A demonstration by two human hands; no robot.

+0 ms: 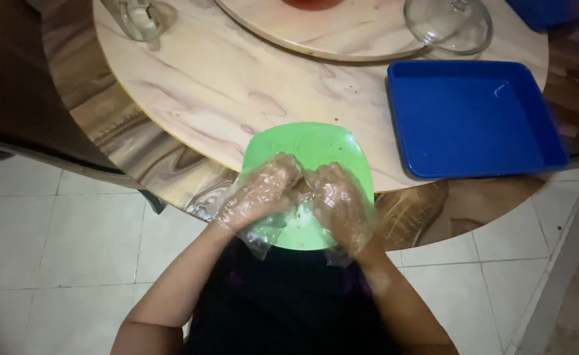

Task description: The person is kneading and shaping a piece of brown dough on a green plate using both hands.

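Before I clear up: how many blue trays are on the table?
2. One blue tray sits to the right of the green plate; a second blue tray's corner shows at the top right edge.

Left hand point(258, 197) and right hand point(339, 202) in loose, crinkled clear plastic gloves; forearms bare; dark top.

Round marble-patterned table point(224, 85) with wood-grain edge over pale tiled floor point(46, 250), dim indoor light.

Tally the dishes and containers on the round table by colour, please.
Green plate: 1
Blue tray: 1
Clear glass lid: 1
Clear glass jar: 1
Total: 4
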